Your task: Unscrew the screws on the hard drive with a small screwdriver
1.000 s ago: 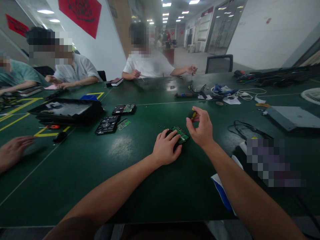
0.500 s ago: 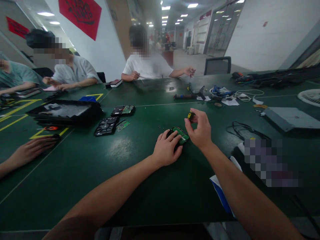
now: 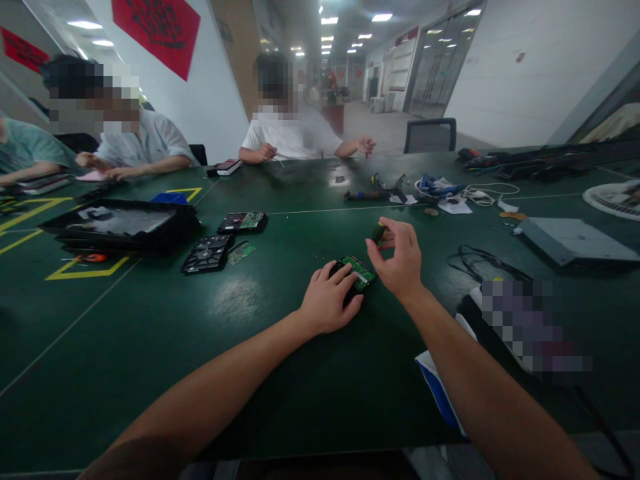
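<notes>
Resting spread-fingered left hand (image 3: 327,301) on green circuit board (image 3: 364,271); right of that hand, pinching dark tool handle (image 3: 379,233) in right hand (image 3: 401,259).

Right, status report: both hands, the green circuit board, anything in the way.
Left hand on green circuit board. Right hand pinching dark tool handle. Left fingers partly cover the board.

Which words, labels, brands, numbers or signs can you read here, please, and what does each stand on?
No text can be read for certain.
Large red sign: black brush characters, too stylised and blurred.
Small red sign: dark marks, too blurred.
Board under the left hand: pale patch, any print too small.
Tool in the right hand: no readable marks.
Far wall panel: too small.
</notes>
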`<state>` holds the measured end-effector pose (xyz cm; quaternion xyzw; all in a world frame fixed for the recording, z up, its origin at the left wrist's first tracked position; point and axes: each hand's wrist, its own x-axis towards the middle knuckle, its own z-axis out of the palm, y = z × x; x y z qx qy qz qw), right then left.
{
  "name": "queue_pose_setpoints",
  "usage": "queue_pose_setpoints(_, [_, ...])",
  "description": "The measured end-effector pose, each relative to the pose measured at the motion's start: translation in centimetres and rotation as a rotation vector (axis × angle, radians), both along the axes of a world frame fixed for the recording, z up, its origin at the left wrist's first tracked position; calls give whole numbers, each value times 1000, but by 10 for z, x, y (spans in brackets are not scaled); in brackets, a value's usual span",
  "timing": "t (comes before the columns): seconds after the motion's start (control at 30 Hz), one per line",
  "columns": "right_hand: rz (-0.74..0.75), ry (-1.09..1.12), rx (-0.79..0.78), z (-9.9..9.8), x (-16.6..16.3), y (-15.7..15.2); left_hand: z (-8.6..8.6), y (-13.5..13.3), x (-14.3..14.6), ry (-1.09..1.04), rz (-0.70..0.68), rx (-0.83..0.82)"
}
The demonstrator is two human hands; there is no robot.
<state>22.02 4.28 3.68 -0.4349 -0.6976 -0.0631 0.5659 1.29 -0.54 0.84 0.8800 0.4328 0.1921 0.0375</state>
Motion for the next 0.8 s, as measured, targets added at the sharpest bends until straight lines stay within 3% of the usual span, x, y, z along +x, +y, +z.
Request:
queue_pose_setpoints(0.27, [28, 13, -16, -2, 2, 3, 7, 18, -22, 40, -175, -17])
queue_pose_setpoints(0.8, [3, 2, -2, -1, -2, 1, -6, 21, -24, -56, -188, 18])
